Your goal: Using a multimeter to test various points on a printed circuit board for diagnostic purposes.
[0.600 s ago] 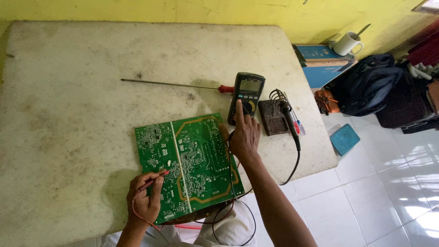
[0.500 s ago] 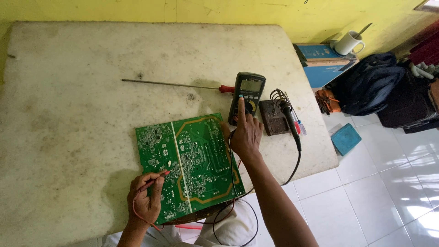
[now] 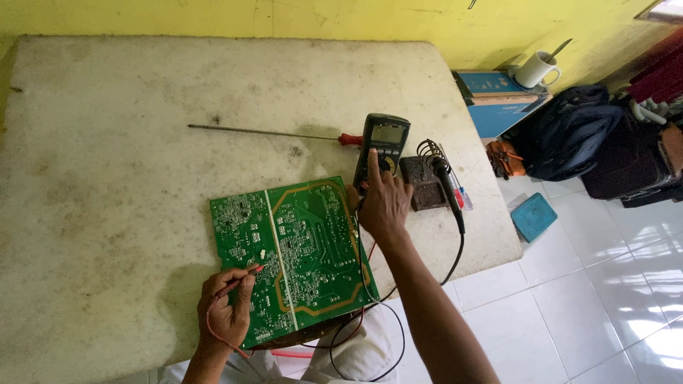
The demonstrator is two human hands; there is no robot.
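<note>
The left hand (image 3: 229, 307) pinches a red probe (image 3: 242, 280) between closed fingers, its tip on the green circuit board (image 3: 299, 249) lying at the table's (image 3: 128, 142) near edge. The right hand (image 3: 384, 203) rests on the meter (image 3: 383, 146) just beyond the board, forefinger stretched onto its dial, other fingers loosely curled

i work at a worn white table (image 3: 142, 107) against a yellow wall (image 3: 356, 18). glossy white floor tiles (image 3: 605, 284) reflect daylight.
</note>
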